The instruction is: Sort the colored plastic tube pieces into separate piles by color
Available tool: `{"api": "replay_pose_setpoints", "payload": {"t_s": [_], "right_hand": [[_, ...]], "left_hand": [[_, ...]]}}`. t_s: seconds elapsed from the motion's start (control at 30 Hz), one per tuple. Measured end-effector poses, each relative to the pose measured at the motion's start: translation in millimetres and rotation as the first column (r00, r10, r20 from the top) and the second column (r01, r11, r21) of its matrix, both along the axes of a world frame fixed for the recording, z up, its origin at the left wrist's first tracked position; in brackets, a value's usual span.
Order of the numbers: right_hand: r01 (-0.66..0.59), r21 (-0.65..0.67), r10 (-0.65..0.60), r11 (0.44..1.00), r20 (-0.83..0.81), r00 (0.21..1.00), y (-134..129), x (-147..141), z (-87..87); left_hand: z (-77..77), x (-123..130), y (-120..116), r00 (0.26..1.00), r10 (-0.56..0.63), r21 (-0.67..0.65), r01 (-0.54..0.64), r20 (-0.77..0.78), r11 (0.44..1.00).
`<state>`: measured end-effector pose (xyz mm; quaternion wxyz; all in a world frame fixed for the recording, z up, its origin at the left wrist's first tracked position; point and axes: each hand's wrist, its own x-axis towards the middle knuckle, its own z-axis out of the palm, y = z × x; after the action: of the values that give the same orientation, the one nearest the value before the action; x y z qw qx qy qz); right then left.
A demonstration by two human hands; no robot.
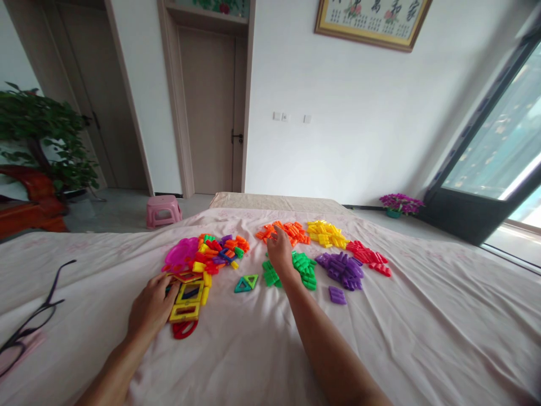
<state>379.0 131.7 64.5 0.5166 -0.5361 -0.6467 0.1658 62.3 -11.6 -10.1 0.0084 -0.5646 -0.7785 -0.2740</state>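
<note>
My left hand (153,299) rests at the left edge of yellow magnetic frames (185,312), fingers bent over dark pieces that I cannot make out. Above them lie a mixed heap of coloured pieces (215,254) and a magenta dish (182,254). My right hand (279,245) reaches over the orange pile (299,232), its fingertips at the pile's left part; whether they hold a piece is too small to tell. Green pieces (304,268) lie under and beside my right wrist. Purple (341,270), yellow (325,234) and red (369,256) piles sit to the right.
Two triangles (245,283) lie between my hands, and a red rounded piece (185,330) lies below the yellow frames. Eyeglasses (36,316) are at the far left of the cloth-covered table (262,361). A pink stool (163,211) stands beyond the table.
</note>
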Motion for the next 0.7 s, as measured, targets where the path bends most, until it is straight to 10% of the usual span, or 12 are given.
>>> {"api": "replay_pose_setpoints", "payload": {"t_s": [0.2,0.37,0.7], "right_hand": [[-0.281,0.006,0.277,0.960,0.143,0.950,-20,-27,-11.6],[-0.597,-0.008,0.545,0.802,0.419,0.726,-58,-61,-19.3],[-0.613,-0.049,0.459,0.789,0.710,0.534,-67,-92,-43.6]], "left_hand": [[-2.8,-2,0,1.000,0.014,0.033,-0.014,-0.011,0.999],[-3.1,-2,0,1.000,-0.003,0.030,0.003,-0.016,1.000],[-0.7,2,-1,1.000,0.011,0.010,-0.011,-0.013,1.000]]}}
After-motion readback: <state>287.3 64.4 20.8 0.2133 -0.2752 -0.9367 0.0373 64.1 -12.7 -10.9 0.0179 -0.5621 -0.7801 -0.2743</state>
